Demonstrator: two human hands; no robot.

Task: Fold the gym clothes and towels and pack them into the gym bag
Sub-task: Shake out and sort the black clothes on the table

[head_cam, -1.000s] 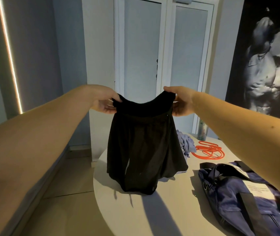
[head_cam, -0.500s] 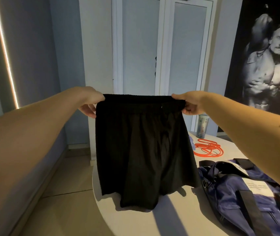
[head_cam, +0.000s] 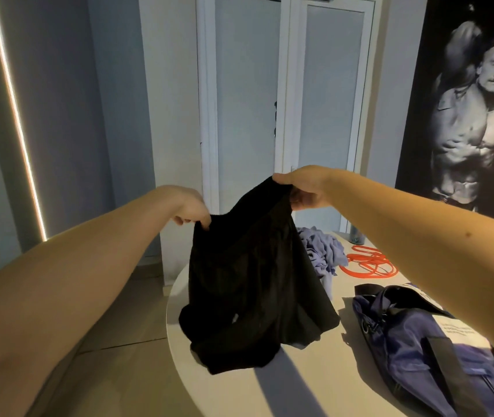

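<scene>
Holding black shorts [head_cam: 248, 281] up in the middle of the frame, I have both arms stretched out over the round white counter [head_cam: 299, 386]. My left grip [head_cam: 190, 210], centre left, is clamped on one end of the waistband, fingers curled down into the cloth. My right grip [head_cam: 305, 188], a little higher and right of centre, is clamped on the other end, fingers curled round the cloth. The waistband sags between the two, and the shorts hang bunched, their lower hem touching the counter near its left edge.

Just behind the shorts, right of centre, a crumpled lilac garment [head_cam: 320, 251] lies on the counter. Beside it to the right is a coil of orange cord [head_cam: 369, 264], and past that a bottle [head_cam: 357, 233] stands at the far edge, partly hidden by my right arm. In the lower right the navy bag [head_cam: 420, 350] lies on the counter near the shorts but apart from them, with black straps across it and a white label on top. White double doors [head_cam: 284, 100] fill the upper centre.
</scene>
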